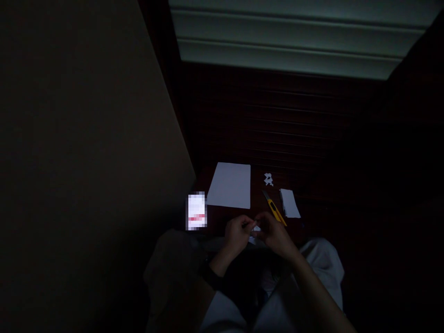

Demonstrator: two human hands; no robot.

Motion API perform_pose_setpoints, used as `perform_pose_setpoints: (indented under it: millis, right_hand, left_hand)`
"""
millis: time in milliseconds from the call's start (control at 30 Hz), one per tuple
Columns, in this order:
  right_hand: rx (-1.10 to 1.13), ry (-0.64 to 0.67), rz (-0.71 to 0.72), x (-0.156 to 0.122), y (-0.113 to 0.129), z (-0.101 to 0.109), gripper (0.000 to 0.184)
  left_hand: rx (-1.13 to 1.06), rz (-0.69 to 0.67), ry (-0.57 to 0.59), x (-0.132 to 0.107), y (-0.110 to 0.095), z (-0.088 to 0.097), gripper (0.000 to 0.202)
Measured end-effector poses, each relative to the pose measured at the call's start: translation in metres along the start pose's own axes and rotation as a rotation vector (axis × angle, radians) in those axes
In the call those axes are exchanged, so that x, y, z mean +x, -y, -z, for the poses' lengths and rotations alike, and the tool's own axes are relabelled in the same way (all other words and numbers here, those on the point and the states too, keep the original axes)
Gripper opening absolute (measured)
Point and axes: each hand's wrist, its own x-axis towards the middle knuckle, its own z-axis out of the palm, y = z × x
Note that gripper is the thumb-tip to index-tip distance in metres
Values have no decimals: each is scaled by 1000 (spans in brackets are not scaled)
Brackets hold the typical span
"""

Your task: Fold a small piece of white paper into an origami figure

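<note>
Close to the table's near edge, my left hand [238,235] and my right hand [273,232] meet at a small piece of white paper [255,228]. Fingers of both hands are pinched on it, and they cover much of its shape. A yellow utility knife [275,209] with its blade showing lies just beyond my right hand. Past the knife sit several small folded white paper pieces [268,179]. A large white sheet [231,186] lies flat beyond my left hand.
A stack of small white paper sheets [290,203] rests right of the knife. At the left edge glows a blurred bright screen [196,211]. A wall [104,115] rises on the left, with dark slatted wood [263,111] behind the table. The light is dim.
</note>
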Motion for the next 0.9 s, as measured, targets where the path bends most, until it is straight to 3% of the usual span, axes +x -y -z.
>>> perform_pose_setpoints:
  millis: [167,600,800,900]
  right_hand:
    - [179,57,-40,7,-9,-3,29]
    - [299,47,-99,12,-12,-1,38]
    - [551,93,-167,12,-18,-9,32]
    - [601,99,-189,13,-20,-10,34]
  left_hand:
    - [-44,-12,24,0,-8,-1,14]
    - [-137,58,76,5,-8,2,10]
    - [-321,64,51,2,-12,2,30]
    - [-363,76,74,1,-13,4,29]
